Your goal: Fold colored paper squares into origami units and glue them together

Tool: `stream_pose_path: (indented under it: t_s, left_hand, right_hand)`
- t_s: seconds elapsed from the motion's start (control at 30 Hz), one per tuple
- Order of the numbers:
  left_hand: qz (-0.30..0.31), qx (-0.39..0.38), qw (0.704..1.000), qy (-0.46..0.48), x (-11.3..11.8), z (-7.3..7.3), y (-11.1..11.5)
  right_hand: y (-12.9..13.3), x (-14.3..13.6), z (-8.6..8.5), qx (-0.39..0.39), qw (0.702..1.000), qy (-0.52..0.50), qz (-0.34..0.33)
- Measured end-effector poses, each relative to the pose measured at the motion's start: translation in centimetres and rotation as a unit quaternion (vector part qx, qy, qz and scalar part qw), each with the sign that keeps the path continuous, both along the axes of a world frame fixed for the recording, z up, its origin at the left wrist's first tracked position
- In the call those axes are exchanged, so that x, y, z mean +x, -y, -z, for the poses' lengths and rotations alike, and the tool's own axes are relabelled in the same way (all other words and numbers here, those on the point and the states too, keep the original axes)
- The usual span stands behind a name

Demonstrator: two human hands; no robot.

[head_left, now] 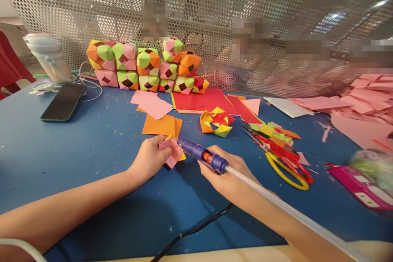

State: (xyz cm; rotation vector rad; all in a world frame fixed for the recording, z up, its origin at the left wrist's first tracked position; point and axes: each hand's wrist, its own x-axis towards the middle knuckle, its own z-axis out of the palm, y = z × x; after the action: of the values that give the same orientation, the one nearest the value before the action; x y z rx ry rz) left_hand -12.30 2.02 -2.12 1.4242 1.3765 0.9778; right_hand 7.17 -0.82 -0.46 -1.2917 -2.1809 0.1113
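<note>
My left hand point(150, 156) pinches a folded pink and yellow paper piece point(173, 156) above the blue table. My right hand point(230, 172) is wrapped round a blue glue gun point(196, 151), whose tip points left and meets the top edge of the paper piece. A long clear glue stick point(276, 200) runs from the gun's back end over my right forearm. Just beyond my left hand lie orange paper squares point(161, 125). A partly joined ring of yellow, red and orange folded paper point(215, 122) sits farther back, to the right of them.
Stacked paper balls point(147, 65) stand before a mesh screen. Phone point(64, 102) and bottle point(49, 55) are at left, red sheets point(202, 100) at centre. Scissors point(285, 168), a pink power strip point(362, 186) and a pink paper heap point(365, 102) lie right. A black cable point(196, 229) crosses the front.
</note>
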Motion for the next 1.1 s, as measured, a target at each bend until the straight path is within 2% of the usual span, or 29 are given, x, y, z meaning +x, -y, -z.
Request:
stream_pose_path:
  t_s: [0.13, 0.37, 0.5, 0.63, 0.8, 1.1]
  left_hand:
    - [0.005, 0.007, 1.0, 0.01, 0.0, 0.0, 0.0]
    - [-0.023, 0.005, 1.0, -0.005, -0.2, 0.4, -0.1]
    - [0.003, 0.004, 1.0, 0.027, -0.2, 0.3, -0.1]
    - [0.003, 0.014, 1.0, 0.005, 0.0, 0.3, -0.1]
    - [0.013, 0.019, 1.0, -0.006, 0.0, 0.1, 0.0]
    - [0.015, 0.034, 0.998, -0.046, 0.0, 0.1, 0.1]
  right_hand:
    - [0.0, 0.1, -0.1, -0.002, 1.0, -0.004, -0.002]
    - [-0.4, 0.2, -0.8, -0.03, 0.997, -0.067, 0.032]
    - [-0.3, 0.0, -0.9, -0.045, 0.997, -0.069, -0.002]
    - [-0.2, 0.0, -0.3, -0.052, 0.997, -0.048, -0.044]
    - [-0.3, 0.2, 0.4, -0.042, 0.998, -0.045, -0.023]
    - [0.0, 0.0, -0.1, -0.019, 0.999, -0.024, -0.031]
